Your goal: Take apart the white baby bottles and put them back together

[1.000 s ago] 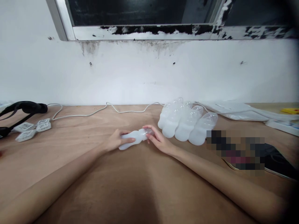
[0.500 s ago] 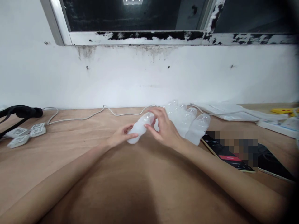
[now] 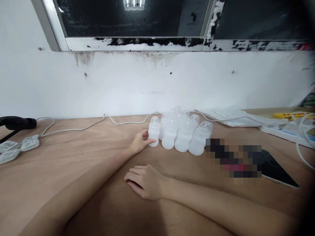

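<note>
Standing upright at the left end of a cluster is a small baby bottle point(image 3: 154, 129), frosted white with a clear domed cap. My left hand point(image 3: 142, 141) grips its lower part, thumb across the front and fingers behind. Several similar bottles point(image 3: 183, 136) stand close together just to its right. Nearer to me, my right hand point(image 3: 146, 182) hovers over or rests on the wooden table point(image 3: 98, 144), with nothing seen in it. Its fingers are loosely bent and the thumb is apart from them.
A dark phone point(image 3: 277, 168) lies on the right beside a blurred-out patch. Behind are a white plastic packet point(image 3: 228, 116) and a power strip point(image 3: 287, 133). A thin white cable point(image 3: 73, 129) runs along the wall. White labelled blocks point(image 3: 30, 143) and a black strap point(image 3: 18, 123) lie left.
The bottle held tilted in both hands now stands upright at the left of the cluster. My right hand has let go and drawn back toward me. The view has shifted slightly right.
</note>
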Available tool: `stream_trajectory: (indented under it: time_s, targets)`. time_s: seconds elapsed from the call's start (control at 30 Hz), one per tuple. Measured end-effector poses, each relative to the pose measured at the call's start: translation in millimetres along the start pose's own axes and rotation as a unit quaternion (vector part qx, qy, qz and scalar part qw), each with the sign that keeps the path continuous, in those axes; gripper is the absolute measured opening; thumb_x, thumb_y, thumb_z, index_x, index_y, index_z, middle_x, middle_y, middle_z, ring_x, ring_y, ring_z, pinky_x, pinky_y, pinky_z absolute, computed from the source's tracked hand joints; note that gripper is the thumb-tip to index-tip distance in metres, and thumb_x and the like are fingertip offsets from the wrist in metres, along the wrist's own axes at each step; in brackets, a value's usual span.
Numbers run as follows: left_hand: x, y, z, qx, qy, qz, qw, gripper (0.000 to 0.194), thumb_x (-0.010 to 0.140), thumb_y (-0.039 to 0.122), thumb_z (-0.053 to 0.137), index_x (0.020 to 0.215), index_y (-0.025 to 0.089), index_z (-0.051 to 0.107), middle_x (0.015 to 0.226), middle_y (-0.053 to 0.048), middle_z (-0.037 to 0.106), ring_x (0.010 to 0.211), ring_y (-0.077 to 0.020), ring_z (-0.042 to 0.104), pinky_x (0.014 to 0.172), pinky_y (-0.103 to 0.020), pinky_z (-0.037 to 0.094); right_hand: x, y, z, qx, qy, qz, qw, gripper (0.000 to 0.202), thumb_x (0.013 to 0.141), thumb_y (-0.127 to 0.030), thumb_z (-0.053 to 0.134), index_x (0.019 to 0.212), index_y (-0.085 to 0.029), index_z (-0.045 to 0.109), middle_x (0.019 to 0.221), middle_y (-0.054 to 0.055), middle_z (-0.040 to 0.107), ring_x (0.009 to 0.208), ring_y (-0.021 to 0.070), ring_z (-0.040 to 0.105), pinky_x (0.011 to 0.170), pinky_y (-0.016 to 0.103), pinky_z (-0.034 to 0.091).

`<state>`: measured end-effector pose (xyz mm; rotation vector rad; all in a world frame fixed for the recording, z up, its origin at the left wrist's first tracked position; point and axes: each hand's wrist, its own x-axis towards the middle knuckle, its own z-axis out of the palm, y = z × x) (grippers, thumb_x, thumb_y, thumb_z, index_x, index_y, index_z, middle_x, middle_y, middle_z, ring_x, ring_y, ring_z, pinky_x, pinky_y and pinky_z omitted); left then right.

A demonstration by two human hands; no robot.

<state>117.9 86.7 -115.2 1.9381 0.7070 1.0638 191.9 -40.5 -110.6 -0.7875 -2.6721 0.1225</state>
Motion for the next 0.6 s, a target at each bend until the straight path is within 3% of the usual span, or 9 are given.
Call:
stream_trajectory:
  time_s: [0.33,0.43,0.53,0.6]
  targets:
    - [3,-11,12.7,-0.008,0.013,-0.016,1.000,0.041,0.064,0.030,0.065,0.097,0.011,0.052,0.102,-0.010,0.057,0.096,-0.0207,0.053,0.079,-0.030,0.045,-1,2,0,0.017,0.001,-0.022,1.000,0.019,0.082,-0.021,0.034,0.091,-0.017,0.050,0.084,0.001,0.056,0.073,0.0113,0.049,0.062,0.022,0.035]
    - [4,-11,16.5,-0.009,0.024,-0.030,0.999,0.049,0.061,0.031,0.067,0.102,0.010,0.050,0.106,-0.012,0.055,0.099,-0.0218,0.051,0.079,-0.031,0.046,-3,2,-1,0.016,-0.003,-0.027,1.000,0.019,0.082,-0.021,0.034,0.092,-0.017,0.049,0.084,0.001,0.055,0.072,0.0111,0.049,0.061,0.022,0.036]
    - [-10,8,-0.1,0.014,0.119,-0.032,0.992,0.054,0.064,0.031,0.064,0.109,0.009,0.044,0.117,-0.014,0.046,0.108,-0.0212,0.045,0.085,-0.031,0.042,-7,1,-10,0.029,0.025,-0.008,0.999,0.023,0.084,-0.025,0.033,0.101,-0.017,0.047,0.091,0.004,0.053,0.072,0.0112,0.049,0.058,0.023,0.037]
    - [-30,33,-30.8,0.034,0.190,-0.013,0.981,0.042,0.074,0.030,0.054,0.109,0.010,0.045,0.117,-0.012,0.047,0.108,-0.0176,0.044,0.090,-0.029,0.039,-11,2,-17,0.067,0.064,0.014,0.996,0.029,0.085,-0.028,0.034,0.110,-0.016,0.042,0.098,0.007,0.051,0.077,0.0120,0.049,0.061,0.024,0.040]
